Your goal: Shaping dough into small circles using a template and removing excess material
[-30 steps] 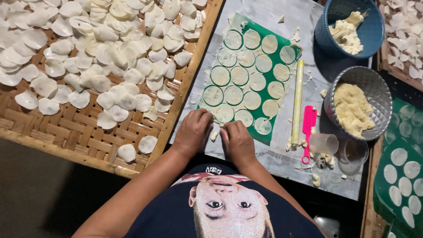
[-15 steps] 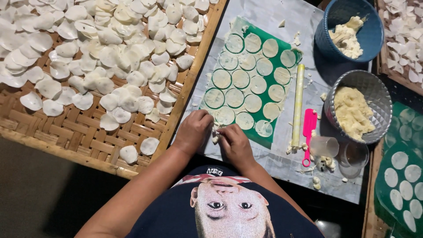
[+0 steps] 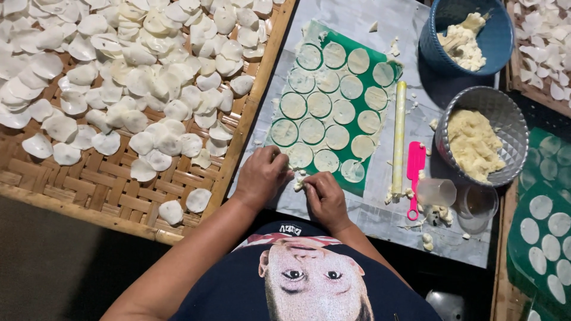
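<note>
While both hands, left hand (image 3: 262,175) and right hand (image 3: 324,196), pinch it, the dough scrap (image 3: 299,181) looks pale, lumpy, seemingly soft.

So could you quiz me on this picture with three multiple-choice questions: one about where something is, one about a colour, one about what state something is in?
1. Where does the woven bamboo tray of pale discs lie?
A. On the person's left
B. On the person's right
C. Under the green sheet

2. What colour is the small scraper beside the long pale rolling stick?
A. Blue
B. Pink
C. Black

3. What are the left hand and right hand doing?
A. Resting flat and empty
B. Both lifting the grey bowl
C. Pinching a small lump of dough between them

Answers: 1 A, the tray fills the left side, next to the green sheet. 2 B, the scraper is bright pink. 3 C, both hands close on dough scraps at the sheet's near edge.
</note>
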